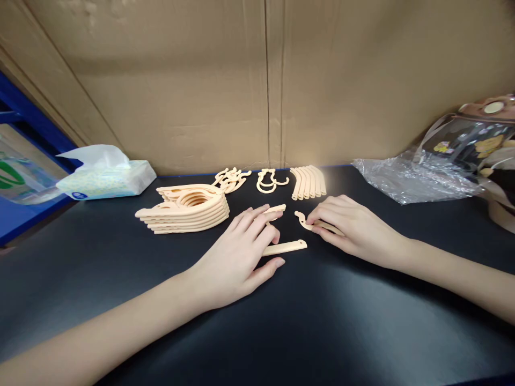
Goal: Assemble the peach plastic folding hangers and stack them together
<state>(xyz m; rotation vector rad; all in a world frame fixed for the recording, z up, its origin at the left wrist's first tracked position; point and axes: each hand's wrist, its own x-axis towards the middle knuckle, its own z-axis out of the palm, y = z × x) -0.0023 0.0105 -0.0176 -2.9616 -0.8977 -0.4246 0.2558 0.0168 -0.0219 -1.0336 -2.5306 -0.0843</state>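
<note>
My left hand [241, 252] lies over a cream plastic hanger piece [285, 247], fingers spread and thumb apart from it. Two ends of the piece stick out to the right from under the fingers, and its middle is hidden. To the right, my right hand [350, 228] is closed, thumb and fingertips pinching a curved cream hanger piece [301, 220] just above the black table. Part of that piece is covered by the fingers. Left of my left hand, several folded hanger bodies [185, 220] are stacked flat.
Behind the hands lie a pile of cream hooks [232, 179], a few more hooks [265, 185] and a row of curved hanger arms [308, 182]. A tissue pack [108, 179] stands left; clear plastic wrap [406, 174] and a transparent bag [466, 136] are right. Cardboard [181, 96] closes off the back.
</note>
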